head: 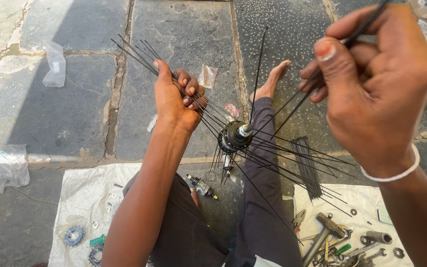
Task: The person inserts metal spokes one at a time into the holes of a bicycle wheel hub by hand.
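Note:
A black wheel hub (234,136) rests on my lap with several thin black spokes (292,155) fanning out from it. My left hand (176,96) is closed around a bunch of those spokes up and left of the hub. Close to the camera at the upper right, my right hand (376,84) pinches a few spokes between thumb and fingers. A white band circles that wrist. My bare foot (273,81) lies stretched out on the stone floor beyond the hub.
A loose bundle of spokes (306,165) lies right of my leg. A hammer (322,235), pliers and wrenches sit on a white sheet (371,198) at lower right. Another sheet (85,193) at lower left carries small parts and a sprocket (73,235). Plastic bags (55,64) lie on the paving.

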Demonstrator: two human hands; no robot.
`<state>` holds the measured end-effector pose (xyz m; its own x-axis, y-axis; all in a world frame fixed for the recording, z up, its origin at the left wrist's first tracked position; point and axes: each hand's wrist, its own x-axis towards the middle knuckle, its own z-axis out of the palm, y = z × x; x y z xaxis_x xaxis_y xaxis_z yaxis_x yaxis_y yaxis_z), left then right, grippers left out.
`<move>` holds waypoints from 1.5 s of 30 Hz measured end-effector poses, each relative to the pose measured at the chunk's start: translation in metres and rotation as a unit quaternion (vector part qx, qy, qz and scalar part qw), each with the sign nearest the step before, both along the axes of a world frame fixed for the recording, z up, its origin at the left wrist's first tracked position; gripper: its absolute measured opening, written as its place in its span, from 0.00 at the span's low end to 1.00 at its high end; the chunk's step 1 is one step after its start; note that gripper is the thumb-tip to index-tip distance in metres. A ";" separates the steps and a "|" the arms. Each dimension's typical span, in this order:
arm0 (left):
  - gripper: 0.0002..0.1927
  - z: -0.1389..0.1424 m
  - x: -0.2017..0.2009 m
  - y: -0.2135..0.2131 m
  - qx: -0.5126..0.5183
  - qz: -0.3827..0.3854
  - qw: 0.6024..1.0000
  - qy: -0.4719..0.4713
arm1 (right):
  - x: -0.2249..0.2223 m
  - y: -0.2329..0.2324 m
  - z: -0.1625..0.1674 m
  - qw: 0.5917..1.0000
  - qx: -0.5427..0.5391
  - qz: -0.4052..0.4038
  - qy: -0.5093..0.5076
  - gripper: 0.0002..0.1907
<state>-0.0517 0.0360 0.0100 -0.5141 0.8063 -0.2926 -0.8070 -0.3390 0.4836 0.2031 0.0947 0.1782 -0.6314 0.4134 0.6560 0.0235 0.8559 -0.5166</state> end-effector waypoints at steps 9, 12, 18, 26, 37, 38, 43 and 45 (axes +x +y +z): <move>0.36 -0.005 0.002 0.003 0.026 0.002 1.000 -0.018 | 0.002 -0.026 0.028 0.950 0.134 -0.076 -0.271 0.06; 0.36 -0.008 0.004 0.004 0.037 0.000 0.999 -0.015 | 0.020 -0.012 0.009 0.993 0.034 -0.077 -0.085 0.07; 0.37 -0.007 0.008 0.013 0.027 -0.005 1.000 0.009 | 0.038 0.011 -0.026 0.997 -0.009 -0.059 0.039 0.09; 0.36 -0.002 0.013 0.010 0.031 0.034 0.999 0.011 | 0.041 -0.027 -0.045 0.986 -0.081 -0.088 0.117 0.13; 0.36 0.002 0.016 0.011 0.012 0.055 0.998 0.019 | 0.043 -0.024 -0.058 0.985 -0.076 -0.096 0.125 0.14; 0.36 0.002 0.015 0.011 0.010 0.058 0.998 0.020 | 0.044 -0.023 -0.058 0.984 -0.079 -0.093 0.131 0.14; 0.36 -0.001 0.014 0.012 0.018 0.051 0.998 0.015 | 0.045 -0.022 -0.063 0.981 -0.090 -0.096 0.143 0.14; 0.36 -0.001 0.013 0.012 0.022 0.046 0.999 0.014 | 0.046 -0.022 -0.065 0.980 -0.092 -0.098 0.145 0.14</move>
